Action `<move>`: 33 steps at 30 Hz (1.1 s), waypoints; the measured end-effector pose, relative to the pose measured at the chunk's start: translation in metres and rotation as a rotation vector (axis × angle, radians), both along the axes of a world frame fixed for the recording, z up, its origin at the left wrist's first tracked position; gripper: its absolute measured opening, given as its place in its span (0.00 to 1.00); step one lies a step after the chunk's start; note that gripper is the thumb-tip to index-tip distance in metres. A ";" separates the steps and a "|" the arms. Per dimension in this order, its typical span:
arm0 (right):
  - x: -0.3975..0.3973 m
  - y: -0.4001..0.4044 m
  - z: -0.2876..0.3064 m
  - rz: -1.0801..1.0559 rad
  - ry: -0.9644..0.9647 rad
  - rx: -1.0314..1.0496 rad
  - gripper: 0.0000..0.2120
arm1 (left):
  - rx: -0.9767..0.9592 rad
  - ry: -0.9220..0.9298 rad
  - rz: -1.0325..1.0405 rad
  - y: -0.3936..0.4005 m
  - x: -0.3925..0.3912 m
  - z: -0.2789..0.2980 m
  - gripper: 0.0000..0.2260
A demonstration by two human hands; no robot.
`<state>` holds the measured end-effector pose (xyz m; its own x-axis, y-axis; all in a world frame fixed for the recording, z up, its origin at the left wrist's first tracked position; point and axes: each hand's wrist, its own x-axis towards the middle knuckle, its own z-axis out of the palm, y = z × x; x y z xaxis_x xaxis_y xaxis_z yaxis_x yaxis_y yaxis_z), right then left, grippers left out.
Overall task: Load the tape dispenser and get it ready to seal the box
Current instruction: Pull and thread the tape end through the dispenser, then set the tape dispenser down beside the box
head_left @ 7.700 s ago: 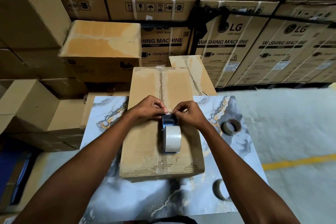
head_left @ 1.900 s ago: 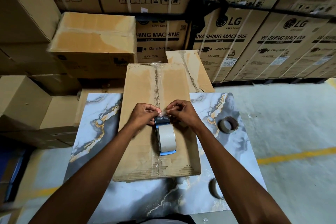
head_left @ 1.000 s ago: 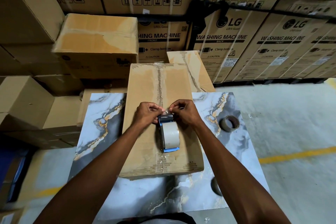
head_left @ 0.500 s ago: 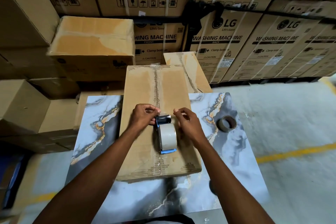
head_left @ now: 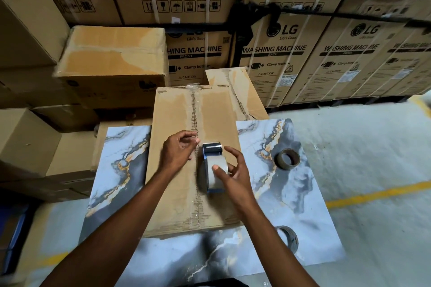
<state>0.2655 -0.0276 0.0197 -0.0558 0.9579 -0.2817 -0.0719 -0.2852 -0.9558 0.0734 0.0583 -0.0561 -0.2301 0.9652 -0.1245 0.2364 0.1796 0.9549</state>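
A blue tape dispenser loaded with a pale tape roll stands on edge on the seam of a long cardboard box. My right hand cups the roll, thumb on its left face and fingers curved round its right side, forefinger lifted. My left hand hovers just left of the dispenser's head, thumb and forefinger tips pinched close. I cannot tell whether clear tape is between them.
The box lies on a marble-patterned table. Two empty brown tape cores sit on it: one at the right, one near the front right edge. Stacked cartons crowd the left and back. Concrete floor with a yellow line lies right.
Both hands were pinching at the dispenser's head. My right hand has dropped back onto the roll. My left hand has drawn slightly left, off the head.
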 end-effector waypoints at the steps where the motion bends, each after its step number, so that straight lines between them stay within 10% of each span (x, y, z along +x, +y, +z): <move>1: 0.008 0.003 0.001 -0.014 -0.009 0.023 0.25 | 0.036 0.071 -0.008 0.002 0.000 0.000 0.11; 15: 0.115 0.074 -0.069 -0.371 -0.168 0.089 0.22 | -0.009 0.974 -0.229 0.015 0.017 -0.017 0.39; 33: 0.118 0.099 -0.209 -0.112 -0.280 -0.255 0.23 | -0.057 1.059 -0.204 0.013 0.020 -0.018 0.41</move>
